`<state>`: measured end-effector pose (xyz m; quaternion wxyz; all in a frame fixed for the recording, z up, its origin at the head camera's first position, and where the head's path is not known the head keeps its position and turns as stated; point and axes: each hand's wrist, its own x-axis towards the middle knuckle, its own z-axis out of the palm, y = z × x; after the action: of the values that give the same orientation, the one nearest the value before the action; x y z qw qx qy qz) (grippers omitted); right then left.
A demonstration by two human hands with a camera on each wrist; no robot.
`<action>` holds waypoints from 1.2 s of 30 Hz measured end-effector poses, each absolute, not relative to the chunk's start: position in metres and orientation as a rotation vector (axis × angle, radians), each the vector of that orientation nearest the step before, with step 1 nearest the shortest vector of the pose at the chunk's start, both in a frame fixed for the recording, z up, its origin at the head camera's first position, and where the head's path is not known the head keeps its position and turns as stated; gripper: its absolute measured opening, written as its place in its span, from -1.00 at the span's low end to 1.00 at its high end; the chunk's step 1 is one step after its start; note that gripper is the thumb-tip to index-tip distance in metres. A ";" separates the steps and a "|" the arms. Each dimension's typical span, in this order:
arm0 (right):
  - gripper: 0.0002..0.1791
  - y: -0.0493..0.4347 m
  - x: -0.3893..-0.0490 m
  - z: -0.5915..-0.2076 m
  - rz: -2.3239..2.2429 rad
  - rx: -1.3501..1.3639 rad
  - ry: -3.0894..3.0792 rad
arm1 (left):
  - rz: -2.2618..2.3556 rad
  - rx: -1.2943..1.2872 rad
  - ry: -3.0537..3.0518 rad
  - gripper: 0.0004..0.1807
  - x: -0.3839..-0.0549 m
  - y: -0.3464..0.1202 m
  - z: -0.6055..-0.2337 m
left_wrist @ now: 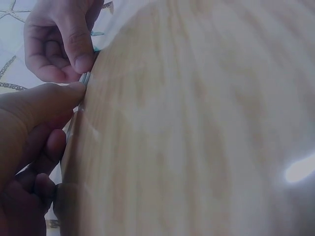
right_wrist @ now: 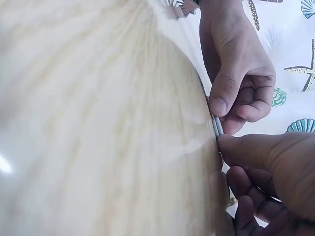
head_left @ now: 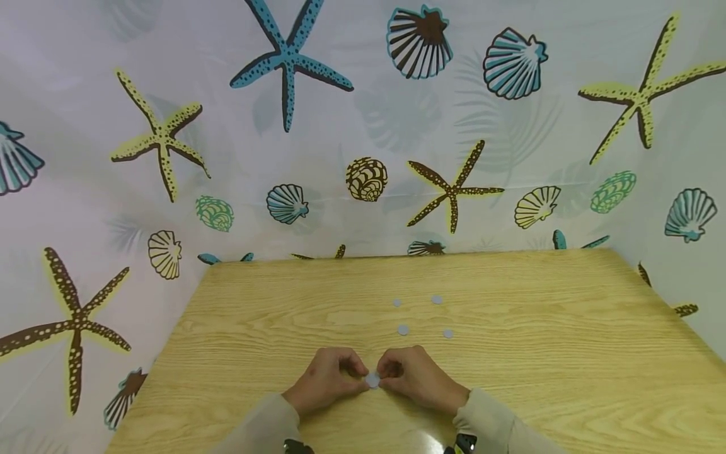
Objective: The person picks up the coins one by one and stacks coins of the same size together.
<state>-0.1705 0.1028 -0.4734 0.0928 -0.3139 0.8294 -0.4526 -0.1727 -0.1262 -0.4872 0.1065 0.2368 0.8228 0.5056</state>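
Note:
Near the front middle of the table, a small round grey disc [head_left: 372, 379] lies between my two hands. Its edge shows two thin layers in the right wrist view, like two stacked discs [right_wrist: 217, 126]. With thumb and fingertips, my left hand [head_left: 329, 380] pinches the left edge. My right hand [head_left: 418, 380] pinches the right edge the same way. In the left wrist view the right hand [left_wrist: 64, 42] faces the left hand [left_wrist: 37, 123] across the thin stack [left_wrist: 84, 77]. The other fingers of both hands are curled.
Beyond the hands lie several separate grey discs: a small one [head_left: 397, 303], a larger one [head_left: 437, 300], another larger one [head_left: 403, 330] and a small one [head_left: 448, 333]. The wood-grain table [head_left: 255, 315] meets a shell-and-starfish-printed curtain [head_left: 340, 221] at the back and sides.

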 end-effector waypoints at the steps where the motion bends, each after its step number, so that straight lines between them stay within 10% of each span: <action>1: -0.88 0.103 -0.171 -0.474 -1.346 -0.933 2.463 | 1.489 0.692 2.419 -0.83 -0.173 -0.126 -0.487; 36: -0.85 0.105 -0.170 -0.474 -1.351 -0.929 2.466 | 1.443 0.710 2.423 -0.77 -0.170 -0.117 -0.483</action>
<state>-0.1704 0.1054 -0.4739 0.0899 -0.3124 0.8293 -0.4545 -0.1705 -0.1174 -0.4829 0.1163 0.2424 0.8275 0.4929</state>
